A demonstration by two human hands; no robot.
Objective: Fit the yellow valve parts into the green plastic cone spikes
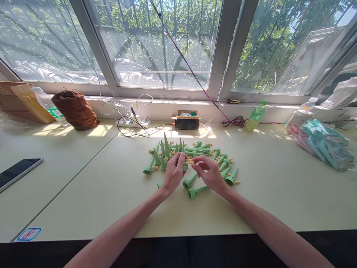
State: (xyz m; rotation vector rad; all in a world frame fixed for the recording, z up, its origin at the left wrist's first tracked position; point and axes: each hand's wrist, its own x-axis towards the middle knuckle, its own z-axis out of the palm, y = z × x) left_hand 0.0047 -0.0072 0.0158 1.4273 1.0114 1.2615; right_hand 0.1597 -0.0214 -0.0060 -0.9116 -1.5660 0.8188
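Nearly upright, tip up: handheld green spike

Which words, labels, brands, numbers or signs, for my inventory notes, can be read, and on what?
Nothing reads for certain.
Sticker, lower left: one pink mark, perhaps a sideways "8".
Clear bottle, green label: too small to read.
Green bottle, pale label: too blurred to read.

a sticker at the lower left bears a red, blue-framed sign, like a slanted 8; from here the upper-left bottle label is too blurred to read.
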